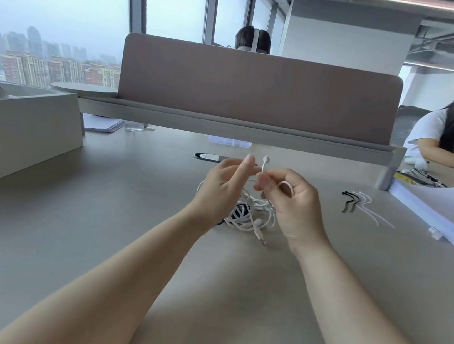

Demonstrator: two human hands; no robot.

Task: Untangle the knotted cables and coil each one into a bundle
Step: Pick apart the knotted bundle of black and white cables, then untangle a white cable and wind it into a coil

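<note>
Cables [245, 218]: tangled heap, middle of desk [130, 187]; none coiled, early stage. Right hand [294, 204] pinches one white end; left hand [220, 188] alongside, grip unclear.

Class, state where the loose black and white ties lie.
In the head view, the ties lie on the desk, right of the right hand, beside the paper stack.

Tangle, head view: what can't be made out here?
Head view:
- Tangle: cable count and knots; left hand and right hand cover its top.
- Left hand's grip: its own fingers hide any contact.
- Ties: count; too small, blurred.
</note>
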